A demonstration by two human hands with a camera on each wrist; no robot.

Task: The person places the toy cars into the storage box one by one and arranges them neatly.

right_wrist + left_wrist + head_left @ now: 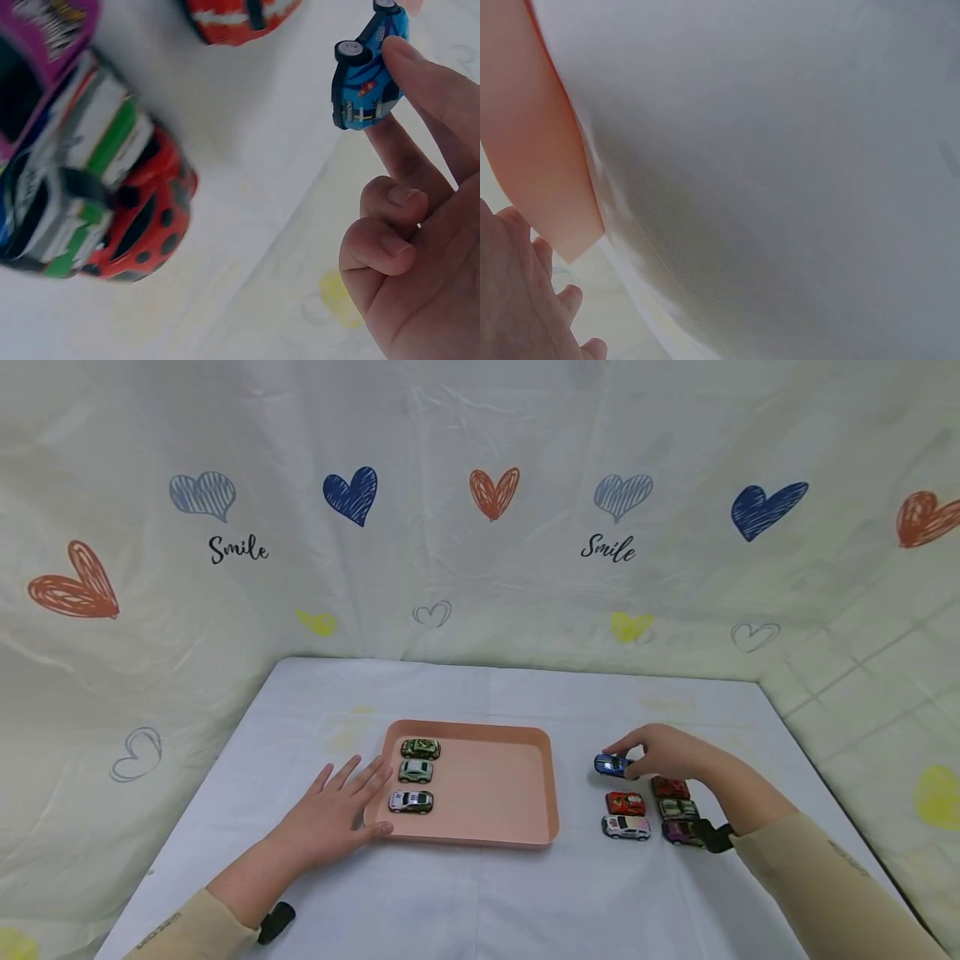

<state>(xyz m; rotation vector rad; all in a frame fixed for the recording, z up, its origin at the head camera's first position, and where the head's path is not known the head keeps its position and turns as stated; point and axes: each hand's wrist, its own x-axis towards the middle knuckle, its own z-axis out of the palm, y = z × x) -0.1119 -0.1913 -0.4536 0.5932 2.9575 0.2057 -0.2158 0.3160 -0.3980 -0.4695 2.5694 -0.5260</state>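
While a white cloth backdrop (420,410) printed with hearts rises at twelve o'clock, we see a table (480,902) covered in white spread out below it. On it lies a peach tray (487,785), its long sides running roughly from nine to three o'clock. Between eight and nine o'clock of the tray, we find the left hand (330,821) lying loose, fingers spread, touching the rim and holding nothing. Well beyond the tray's three o'clock side, the right hand (663,752) pinches a blue toy car (610,766) between thumb and finger, parted only by the car's body; in the right wrist view, two more fingers curl toward the palm. We read the blue toy car's long axis as about nine to three in the head view, one to seven in the right wrist view; which end is its nose, we cannot tell. Five other toy cars (626,828) stand between three and six o'clock of it, and three small cars (411,802) line the tray's nine o'clock side
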